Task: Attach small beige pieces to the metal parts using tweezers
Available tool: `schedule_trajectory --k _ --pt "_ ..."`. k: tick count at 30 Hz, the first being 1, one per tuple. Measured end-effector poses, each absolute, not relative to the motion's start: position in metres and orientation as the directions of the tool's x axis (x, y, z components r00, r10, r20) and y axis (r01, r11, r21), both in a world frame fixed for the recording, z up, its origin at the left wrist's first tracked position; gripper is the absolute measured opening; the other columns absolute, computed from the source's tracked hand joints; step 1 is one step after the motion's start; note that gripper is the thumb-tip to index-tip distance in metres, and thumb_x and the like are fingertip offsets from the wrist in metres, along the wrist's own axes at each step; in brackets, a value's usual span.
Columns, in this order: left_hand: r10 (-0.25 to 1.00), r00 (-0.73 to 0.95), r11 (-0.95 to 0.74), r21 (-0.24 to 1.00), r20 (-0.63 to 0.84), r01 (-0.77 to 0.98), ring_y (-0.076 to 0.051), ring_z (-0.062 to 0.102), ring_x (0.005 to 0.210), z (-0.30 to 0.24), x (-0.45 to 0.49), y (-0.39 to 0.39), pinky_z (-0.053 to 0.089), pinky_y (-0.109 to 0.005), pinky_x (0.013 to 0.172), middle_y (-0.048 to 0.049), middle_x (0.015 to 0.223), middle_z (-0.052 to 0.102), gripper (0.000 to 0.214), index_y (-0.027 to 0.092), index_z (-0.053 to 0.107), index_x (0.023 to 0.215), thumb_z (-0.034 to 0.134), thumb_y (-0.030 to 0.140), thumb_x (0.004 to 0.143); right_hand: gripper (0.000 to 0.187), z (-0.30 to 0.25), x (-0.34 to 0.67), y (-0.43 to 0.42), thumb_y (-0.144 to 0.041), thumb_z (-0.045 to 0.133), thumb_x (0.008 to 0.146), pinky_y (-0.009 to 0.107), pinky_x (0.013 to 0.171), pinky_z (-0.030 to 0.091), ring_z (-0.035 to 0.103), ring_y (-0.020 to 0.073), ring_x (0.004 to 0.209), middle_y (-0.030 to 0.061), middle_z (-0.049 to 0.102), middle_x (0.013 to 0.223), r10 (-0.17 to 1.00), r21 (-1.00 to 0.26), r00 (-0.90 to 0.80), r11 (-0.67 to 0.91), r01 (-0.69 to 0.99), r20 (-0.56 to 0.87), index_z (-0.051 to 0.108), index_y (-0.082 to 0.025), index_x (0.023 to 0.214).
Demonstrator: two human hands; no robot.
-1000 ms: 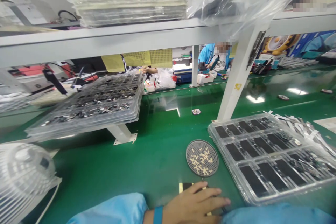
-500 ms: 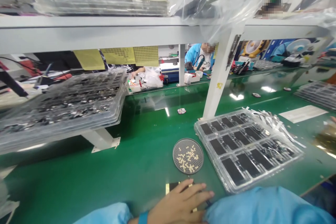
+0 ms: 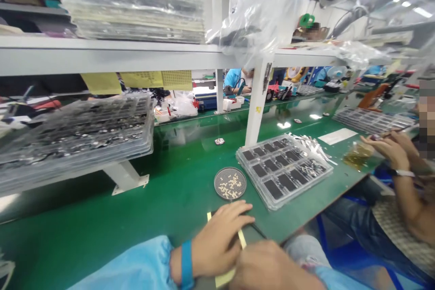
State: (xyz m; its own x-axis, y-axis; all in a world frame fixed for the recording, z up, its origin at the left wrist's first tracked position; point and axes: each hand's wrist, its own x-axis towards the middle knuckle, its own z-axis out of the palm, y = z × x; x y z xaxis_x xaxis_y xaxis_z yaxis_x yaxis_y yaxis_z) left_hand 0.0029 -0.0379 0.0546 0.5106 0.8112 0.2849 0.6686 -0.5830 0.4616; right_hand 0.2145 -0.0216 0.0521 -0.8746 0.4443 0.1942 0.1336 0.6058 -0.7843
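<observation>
My left hand (image 3: 217, 241) lies flat on a dark flat part with pale yellow strips (image 3: 242, 239) at the near edge of the green bench, its fingers stretched out over it. A blue band sits on that wrist. My right hand (image 3: 272, 266) is low in front, back of the hand to the camera, its fingers hidden. Just beyond my left hand lies a round mesh dish (image 3: 230, 183) holding several small pale pieces. To the right of the dish sits a clear tray of dark rectangular parts (image 3: 283, 170).
A raised stand at left carries stacked clear trays of small parts (image 3: 74, 133). White shelf posts (image 3: 256, 104) rise from the green bench (image 3: 176, 190). A co-worker's hands (image 3: 387, 147) work at right near white strips (image 3: 311, 145). Another person sits across the line.
The camera has swung right and pulled back, bringing the co-worker at right into view. My left hand stays on the dark part. My right hand has come into view.
</observation>
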Motion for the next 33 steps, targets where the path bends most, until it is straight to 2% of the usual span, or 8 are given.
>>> schedule_trajectory --k 3,6,10,15,22,27,29,33 --pt "0.845 0.367 -0.535 0.622 0.389 0.572 -0.022 0.040 0.140 0.047 0.005 -0.034 0.034 -0.047 0.119 -0.0074 0.146 0.051 0.058 0.024 0.055 0.130 0.046 0.002 0.077 0.025 0.049 0.225 -0.008 -0.032 0.045 0.101 0.038 0.085 0.049 0.062 0.0224 0.098 0.0081 0.064 0.106 0.634 -0.645 -0.739 0.667 0.373 0.228 0.066 -0.026 0.113" --pt "0.868 0.133 -0.481 0.741 0.479 0.468 -0.022 0.056 0.122 0.044 0.003 -0.026 0.046 -0.043 0.108 -0.0074 0.125 0.064 0.037 0.023 0.064 0.112 0.046 0.007 0.083 0.032 0.045 0.227 -0.002 -0.034 0.051 0.099 0.037 0.084 0.050 0.064 0.0236 0.099 0.0072 0.061 0.117 0.732 -0.456 -0.645 0.662 0.595 0.221 0.055 -0.026 0.129" --pt "0.847 -0.155 -0.386 0.788 0.509 0.479 -0.023 0.064 0.101 0.047 -0.009 -0.022 0.053 -0.037 0.086 -0.0063 0.104 0.069 0.022 0.021 0.068 0.098 0.050 0.017 0.086 0.031 0.050 0.210 0.001 -0.038 0.057 0.096 0.036 0.074 0.049 0.068 0.0269 0.089 0.0074 0.065 0.105 0.797 -0.313 -0.588 0.598 0.738 0.136 0.055 -0.021 0.121" --pt "0.832 -0.232 -0.314 0.773 0.504 0.552 -0.024 0.065 0.096 0.046 -0.033 -0.021 0.052 -0.035 0.080 -0.0064 0.099 0.070 0.021 0.021 0.070 0.094 0.051 0.027 0.089 0.030 0.062 0.190 0.014 -0.041 0.049 0.099 0.034 0.068 0.045 0.069 0.0297 0.080 0.0131 0.070 0.089 0.726 -0.150 -0.684 0.686 0.712 0.076 0.059 -0.014 0.104" --pt "0.828 -0.334 -0.154 0.755 0.451 0.637 -0.026 0.065 0.097 0.048 -0.075 -0.024 0.051 -0.039 0.086 -0.0050 0.105 0.071 0.028 0.023 0.071 0.099 0.054 0.043 0.091 0.027 0.059 0.201 0.026 -0.035 0.046 0.099 0.031 0.070 0.040 0.066 0.0235 0.077 0.0121 0.070 0.086 0.651 -0.275 -0.749 0.747 0.605 0.122 0.062 -0.014 0.091" --pt "0.840 -0.391 -0.025 0.748 0.375 0.664 -0.028 0.066 0.093 0.051 -0.104 -0.036 0.053 -0.040 0.081 -0.0039 0.107 0.072 0.034 0.025 0.072 0.102 0.058 0.052 0.086 0.028 0.056 0.217 0.027 -0.037 0.051 0.098 0.024 0.064 0.034 0.055 0.0116 0.066 -0.0010 0.063 0.071 0.620 -0.455 -0.759 0.745 0.489 0.200 0.058 -0.017 0.079" --pt "0.826 -0.426 0.022 0.733 0.370 0.680 -0.028 0.066 0.094 0.049 -0.112 -0.035 0.054 -0.040 0.081 -0.0048 0.108 0.072 0.038 0.024 0.072 0.103 0.056 0.054 0.086 0.032 0.053 0.221 0.028 -0.037 0.046 0.101 0.021 0.061 0.033 0.051 0.0092 0.062 -0.0029 0.060 0.068 0.623 -0.511 -0.751 0.729 0.455 0.218 0.058 -0.017 0.080" --pt "0.827 -0.419 0.059 0.682 0.376 0.729 -0.029 0.065 0.101 0.045 -0.118 0.001 0.055 -0.040 0.084 -0.0068 0.110 0.071 0.041 0.023 0.071 0.103 0.051 0.055 0.087 0.031 0.044 0.226 0.033 -0.030 0.044 0.101 0.019 0.059 0.034 0.049 0.0074 0.059 -0.0039 0.056 0.065 0.626 -0.743 -0.735 0.616 0.261 0.260 0.062 -0.015 0.081"
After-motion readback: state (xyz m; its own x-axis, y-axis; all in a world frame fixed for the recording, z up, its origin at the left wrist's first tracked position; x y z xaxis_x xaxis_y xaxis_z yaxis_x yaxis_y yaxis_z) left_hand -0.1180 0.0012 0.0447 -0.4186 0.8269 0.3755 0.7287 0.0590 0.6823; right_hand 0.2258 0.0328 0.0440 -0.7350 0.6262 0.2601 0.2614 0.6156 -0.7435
